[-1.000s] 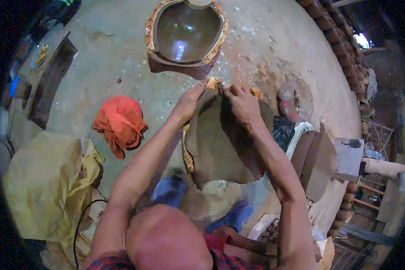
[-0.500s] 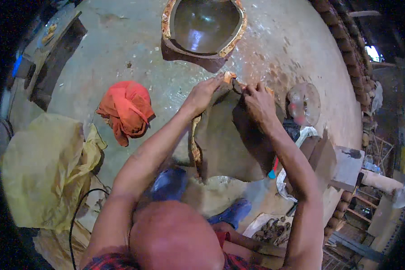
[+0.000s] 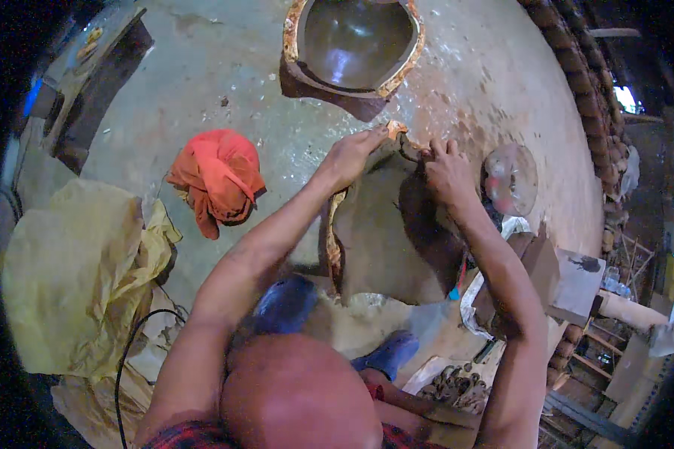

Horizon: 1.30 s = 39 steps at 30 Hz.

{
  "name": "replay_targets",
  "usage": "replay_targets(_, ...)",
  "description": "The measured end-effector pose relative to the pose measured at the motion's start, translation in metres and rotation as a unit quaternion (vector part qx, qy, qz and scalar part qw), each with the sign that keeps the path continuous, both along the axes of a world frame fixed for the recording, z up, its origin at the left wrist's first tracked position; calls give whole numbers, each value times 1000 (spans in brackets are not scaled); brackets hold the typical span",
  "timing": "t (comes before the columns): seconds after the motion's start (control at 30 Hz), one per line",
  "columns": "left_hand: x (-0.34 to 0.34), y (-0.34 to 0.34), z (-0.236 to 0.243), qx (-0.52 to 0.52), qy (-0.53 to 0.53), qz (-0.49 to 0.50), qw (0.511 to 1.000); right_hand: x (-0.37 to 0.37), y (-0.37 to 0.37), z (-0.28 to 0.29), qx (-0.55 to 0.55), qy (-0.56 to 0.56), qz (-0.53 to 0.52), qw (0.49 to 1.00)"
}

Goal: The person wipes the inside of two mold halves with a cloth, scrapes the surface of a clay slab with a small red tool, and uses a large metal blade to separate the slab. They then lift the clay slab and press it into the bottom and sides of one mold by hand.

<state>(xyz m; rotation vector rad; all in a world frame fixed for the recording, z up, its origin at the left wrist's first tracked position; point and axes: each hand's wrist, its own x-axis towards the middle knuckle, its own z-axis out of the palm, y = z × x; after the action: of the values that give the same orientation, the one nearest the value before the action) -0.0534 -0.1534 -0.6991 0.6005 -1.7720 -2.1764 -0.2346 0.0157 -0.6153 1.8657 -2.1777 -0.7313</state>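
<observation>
In front of me stands a mould lined with smooth dark clay (image 3: pixel 386 232), its rough orange-and-white rim (image 3: pixel 332 247) showing along the left side. My left hand (image 3: pixel 352 156) is closed over the far left corner of that rim. At the far edge, to the right, my right hand (image 3: pixel 451 173) is pinched, its fingertips on the rim; what they hold is hidden. A thin dark strip of clay (image 3: pixel 406 152) curls along the edge between my two hands. Beyond lies a second mould, with the same rough rim (image 3: pixel 290 41) and a shiny dark inside.
A bundled orange cloth (image 3: pixel 219 179) lies left of the mould. Yellowish sheeting (image 3: pixel 75 277) and a black cable (image 3: pixel 127 352) are further left. To the right are a round clear dish (image 3: pixel 511 179), a grey block (image 3: pixel 577 283) and clay scraps (image 3: pixel 457 388) on a sheet.
The whole view has shifted slightly, so things sit a little further right. My right hand's fingers have shifted slightly at the rim; the left hand stays at its corner.
</observation>
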Motion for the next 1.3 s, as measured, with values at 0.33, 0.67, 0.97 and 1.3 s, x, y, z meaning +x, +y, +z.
replay_targets(0.33, -2, -1, -15, 76, 0, 7, 997, 10, -3, 17, -25, -6, -11, 1000)
replay_targets(0.67, -8, -6, -15, 40, 6, -2, 999, -9, 7, 25, -29, -36, -79, 996)
replay_targets(0.97, -6, -4, -20, 90, 14, -5, 996, 12, 10, -1, -263, -111, -328, 901)
replay_targets(1.3, -7, -4, -11, -2, -16, -8, 1000, 7, 13, 9, -266, -98, -343, 896)
